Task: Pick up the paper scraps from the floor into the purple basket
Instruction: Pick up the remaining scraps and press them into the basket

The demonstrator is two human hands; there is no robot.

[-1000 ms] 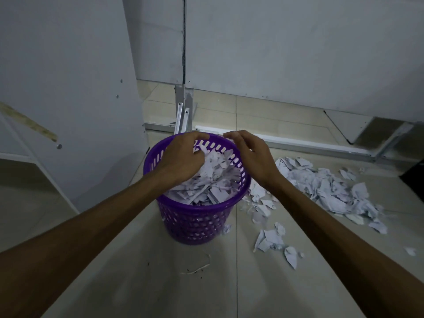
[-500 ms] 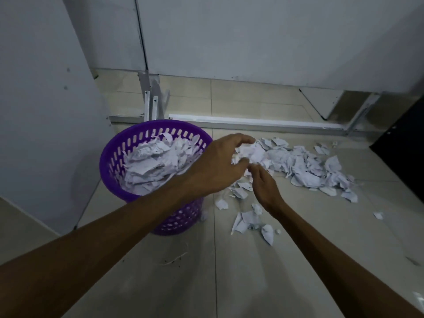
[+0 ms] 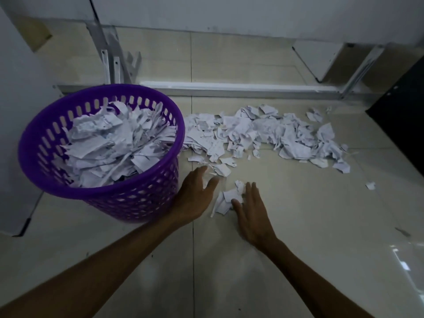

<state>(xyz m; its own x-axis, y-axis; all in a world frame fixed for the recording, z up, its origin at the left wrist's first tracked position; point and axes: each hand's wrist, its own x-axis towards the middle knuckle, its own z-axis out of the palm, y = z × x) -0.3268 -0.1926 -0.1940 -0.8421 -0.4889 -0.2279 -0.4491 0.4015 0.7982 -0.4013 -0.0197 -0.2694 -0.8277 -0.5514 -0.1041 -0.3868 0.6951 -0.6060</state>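
The purple basket (image 3: pixel 128 203) stands on the floor at the left, heaped with white paper scraps. A big pile of paper scraps (image 3: pixel 263 131) lies on the tiles to its right. A small clump of scraps (image 3: pixel 227 198) lies nearer me, between my hands. My left hand (image 3: pixel 195 196) is low beside the basket's wall, fingers straight, at the clump's left. My right hand (image 3: pixel 252 214) lies flat on the floor, fingers straight, touching the clump's right side. Neither hand holds anything.
A white panel (image 3: pixel 20 65) rises at the left behind the basket. A metal rail (image 3: pixel 229 88) and bracket legs run along the back. A dark cabinet (image 3: pixel 403 120) stands at the right. One stray scrap (image 3: pixel 369 185) lies on the bare tiles at the right.
Both hands have come away from the basket and dropped to the floor around the small clump. My view has tilted down and moved closer to the scraps.
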